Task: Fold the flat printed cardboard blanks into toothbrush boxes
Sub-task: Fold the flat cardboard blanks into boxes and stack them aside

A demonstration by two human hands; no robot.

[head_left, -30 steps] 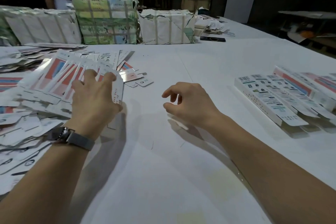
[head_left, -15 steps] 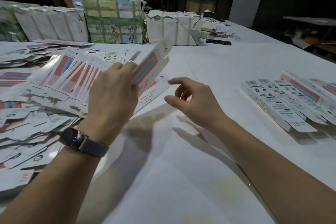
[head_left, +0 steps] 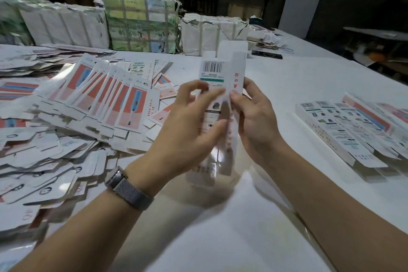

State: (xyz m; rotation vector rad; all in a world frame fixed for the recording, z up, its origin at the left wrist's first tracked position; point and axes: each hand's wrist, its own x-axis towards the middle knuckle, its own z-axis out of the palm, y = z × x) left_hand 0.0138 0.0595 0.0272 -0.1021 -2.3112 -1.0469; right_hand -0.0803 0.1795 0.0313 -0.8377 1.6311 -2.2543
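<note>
A: Blank (head_left: 223,86) position: lifted off the fanned pile (head_left: 99,99), now upright above the table (head_left: 220,227), between both hands.

B: Grip?

A: Left hand (head_left: 187,139) fingers spread along its printed face; right hand (head_left: 254,117) pinches the edge, which was empty a second ago. Folding can begin.

B: Material?

A: Thin glossy card, barcode panel, end flap. Finished boxes (head_left: 344,130) lie at right.
</note>
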